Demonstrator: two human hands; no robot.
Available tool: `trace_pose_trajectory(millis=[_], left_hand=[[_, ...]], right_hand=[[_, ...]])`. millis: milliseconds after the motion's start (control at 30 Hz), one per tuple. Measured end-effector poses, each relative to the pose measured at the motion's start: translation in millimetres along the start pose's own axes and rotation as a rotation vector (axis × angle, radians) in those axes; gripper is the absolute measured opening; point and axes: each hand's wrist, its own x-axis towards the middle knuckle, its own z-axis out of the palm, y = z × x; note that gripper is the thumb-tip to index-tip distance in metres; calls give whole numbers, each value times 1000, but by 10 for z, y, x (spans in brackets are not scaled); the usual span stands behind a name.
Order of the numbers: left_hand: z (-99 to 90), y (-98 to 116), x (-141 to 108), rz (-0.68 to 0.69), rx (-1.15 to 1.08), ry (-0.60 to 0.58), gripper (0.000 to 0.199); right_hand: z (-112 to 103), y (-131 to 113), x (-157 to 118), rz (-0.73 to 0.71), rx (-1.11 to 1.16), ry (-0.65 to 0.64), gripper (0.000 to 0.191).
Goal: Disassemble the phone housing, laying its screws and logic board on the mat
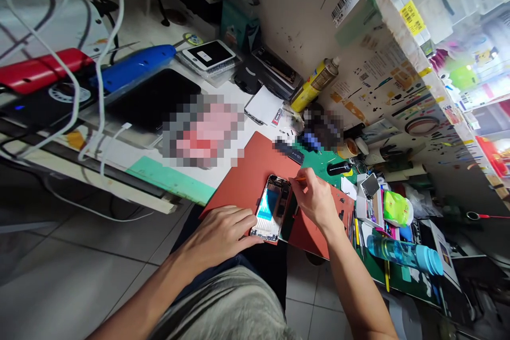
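Observation:
An opened phone [271, 208], its inner parts bare and a bright blue-white patch in its middle, lies on a reddish-brown mat [235, 178]. My left hand [233, 227] holds its lower left corner, with fingers at the side and the thumb along the bottom edge. At the upper right corner of the phone, my right hand [315, 196] pinches a thin orange tool [300, 178]; its tip is too small to make out. Small dark parts [341, 215] lie on the mat to the right of that hand.
A blue water bottle [404, 255], pens and small boxes crowd the right. Beyond the mat stand a yellow spray can [314, 85] and a small black bottle [338, 168]. To the left are a white phone [209, 56], a black tablet-like panel [155, 98] and loose white cables [99, 64].

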Motion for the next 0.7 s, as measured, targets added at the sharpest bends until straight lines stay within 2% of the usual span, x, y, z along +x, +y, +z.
trace_pose_trajectory(millis=[233, 367, 533, 700], left_hand=[[-23, 12, 31, 6, -21, 10, 25], [-25, 13, 28, 7, -12, 3, 26], [-13, 3, 20, 10, -17, 10, 26], [-7, 4, 21, 15, -23, 19, 26]], right_hand=[[-42, -30, 7, -60, -28, -62, 7], [-51, -24, 1, -47, -41, -47, 6], [-20, 4, 26, -19, -75, -17, 21], [7, 31, 57, -24, -62, -31, 11]])
